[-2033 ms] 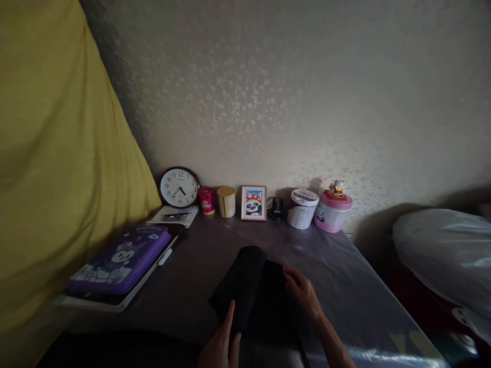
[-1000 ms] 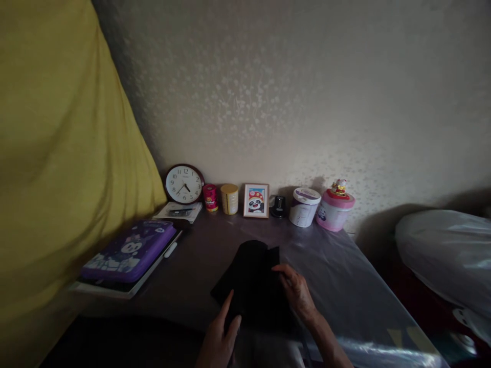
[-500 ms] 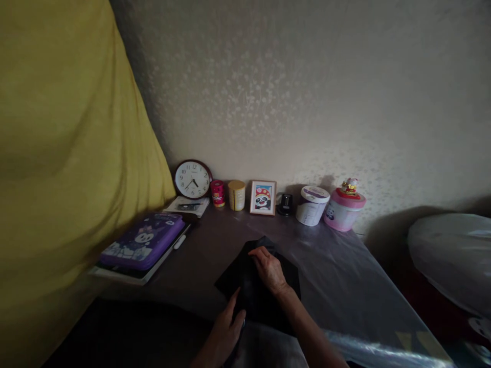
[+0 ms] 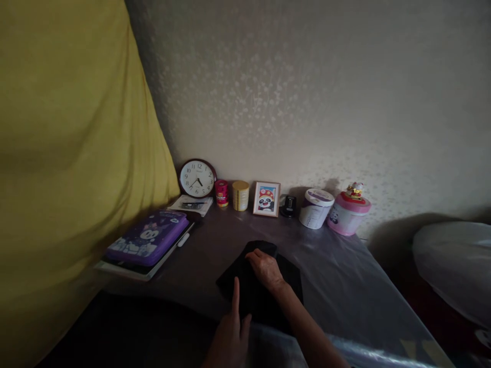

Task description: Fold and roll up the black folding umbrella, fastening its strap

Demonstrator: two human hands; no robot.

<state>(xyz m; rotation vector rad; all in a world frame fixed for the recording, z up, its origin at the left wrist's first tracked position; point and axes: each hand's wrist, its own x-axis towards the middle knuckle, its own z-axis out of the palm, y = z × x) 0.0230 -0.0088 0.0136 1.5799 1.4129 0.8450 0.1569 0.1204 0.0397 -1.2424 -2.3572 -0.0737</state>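
A black piece of what looks like cloth (image 4: 286,301) lies in a rough angular shape on the table in front of me. My right hand (image 4: 264,268) is closed, its fingers curled and gripping the upper part of the black cloth. Lower and to the left is my left hand (image 4: 230,327), its index finger stretched out along the cloth's left part and its thumb apart from it. No object shows between these fingers, though the palm side is hidden.
A purple case (image 4: 149,235) lies on books at the left, beside a yellow curtain (image 4: 76,128). Along the wall stand a clock (image 4: 197,178), a red tin (image 4: 221,193), a yellow canister (image 4: 241,196), a framed panda picture (image 4: 266,199) and two tubs, white (image 4: 315,208) and pink (image 4: 347,214).
My right hand has shifted slightly left, and a flap at the cloth's top edge looks folded over. My left hand has turned, its index finger now pointing more upright.
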